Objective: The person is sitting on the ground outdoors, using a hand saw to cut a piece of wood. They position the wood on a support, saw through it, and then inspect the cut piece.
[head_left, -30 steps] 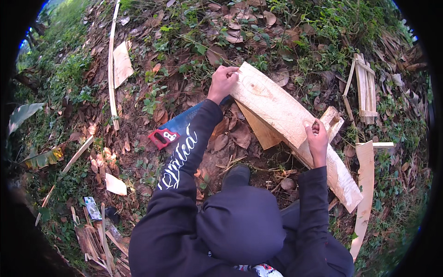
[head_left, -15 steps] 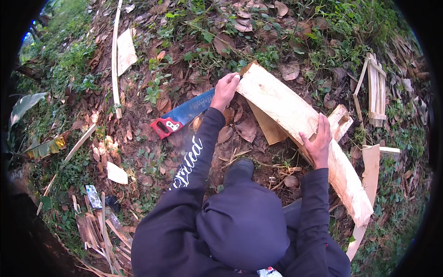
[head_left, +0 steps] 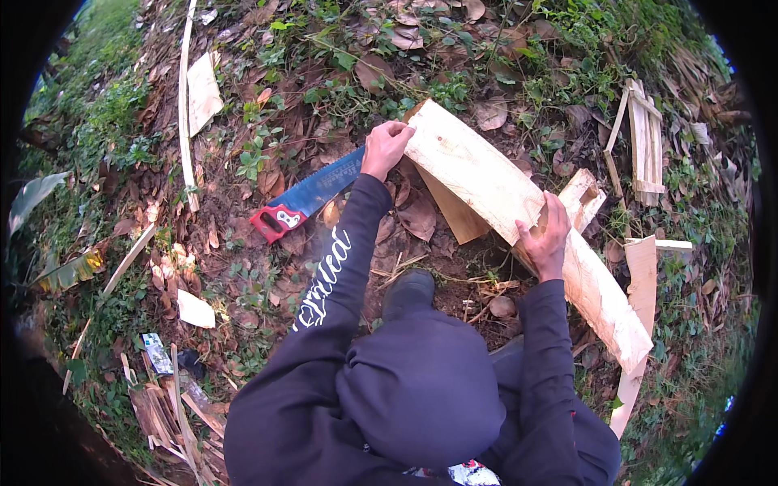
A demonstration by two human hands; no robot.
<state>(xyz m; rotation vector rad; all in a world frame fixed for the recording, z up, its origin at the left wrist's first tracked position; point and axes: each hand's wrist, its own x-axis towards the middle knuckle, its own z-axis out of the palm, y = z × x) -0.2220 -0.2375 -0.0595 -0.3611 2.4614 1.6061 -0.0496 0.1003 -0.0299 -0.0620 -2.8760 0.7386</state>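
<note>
A long pale wooden plank (head_left: pixel 519 219) is shown lying aslant over leaf-strewn ground (head_left: pixel 267 267), its far end near the middle of the view and its near end at the lower right. The far end is grasped by the left hand (head_left: pixel 384 148), whose fingers are curled over the edge; the middle of the plank is gripped by the right hand (head_left: pixel 545 235), fingers clenched over its upper edge. The plank is judged stiff, rough-sawn and moderately heavy, unlikely to slip but liable to splinter; a hold at one end and near the middle, as seen, is judged to balance it.

A handsaw (head_left: pixel 308 197) with a blue blade and a red handle lies just beside the left hand, on the leaves. A smaller wood offcut (head_left: pixel 585 198) rests behind the plank. Thin slats (head_left: pixel 640 138) are stacked at the upper right, well apart.

A small flattened printed package (head_left: pixel 156 353), rectangular and multicoloured, lies at the lower left among splintered wood scraps (head_left: pixel 166 409). Pale lettering runs along the dark left sleeve (head_left: pixel 332 283).
</note>
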